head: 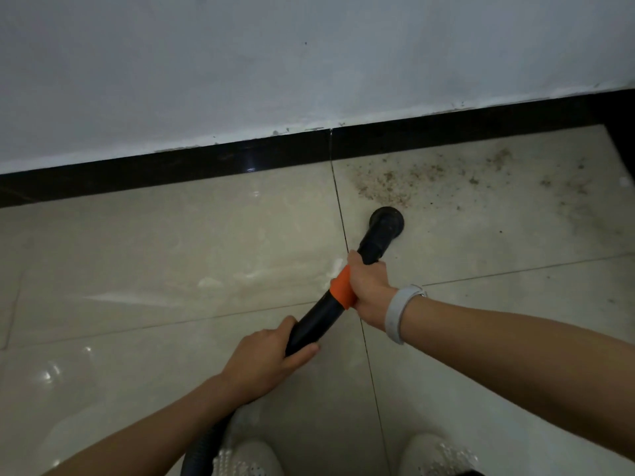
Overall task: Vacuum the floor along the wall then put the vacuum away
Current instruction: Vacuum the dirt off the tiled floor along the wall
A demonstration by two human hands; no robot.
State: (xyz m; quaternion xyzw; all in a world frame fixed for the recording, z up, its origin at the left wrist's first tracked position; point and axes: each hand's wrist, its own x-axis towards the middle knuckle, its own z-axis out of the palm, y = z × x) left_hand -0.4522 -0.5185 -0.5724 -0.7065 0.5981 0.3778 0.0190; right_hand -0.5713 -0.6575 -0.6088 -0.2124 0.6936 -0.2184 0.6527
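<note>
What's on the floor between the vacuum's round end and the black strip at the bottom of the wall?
Brown crumbs and dust lie between the nozzle and the baseboard, seen in the head view.

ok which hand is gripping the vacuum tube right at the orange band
The right hand, the one with the pale wristband, grips the vacuum tube at the orange band, nearer the nozzle. The left hand holds lower, toward the hose.

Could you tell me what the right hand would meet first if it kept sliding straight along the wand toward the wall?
Probably the round nozzle at the wand's tip; the right hand grips just behind it. Past that lie debris and the black skirting.
</note>
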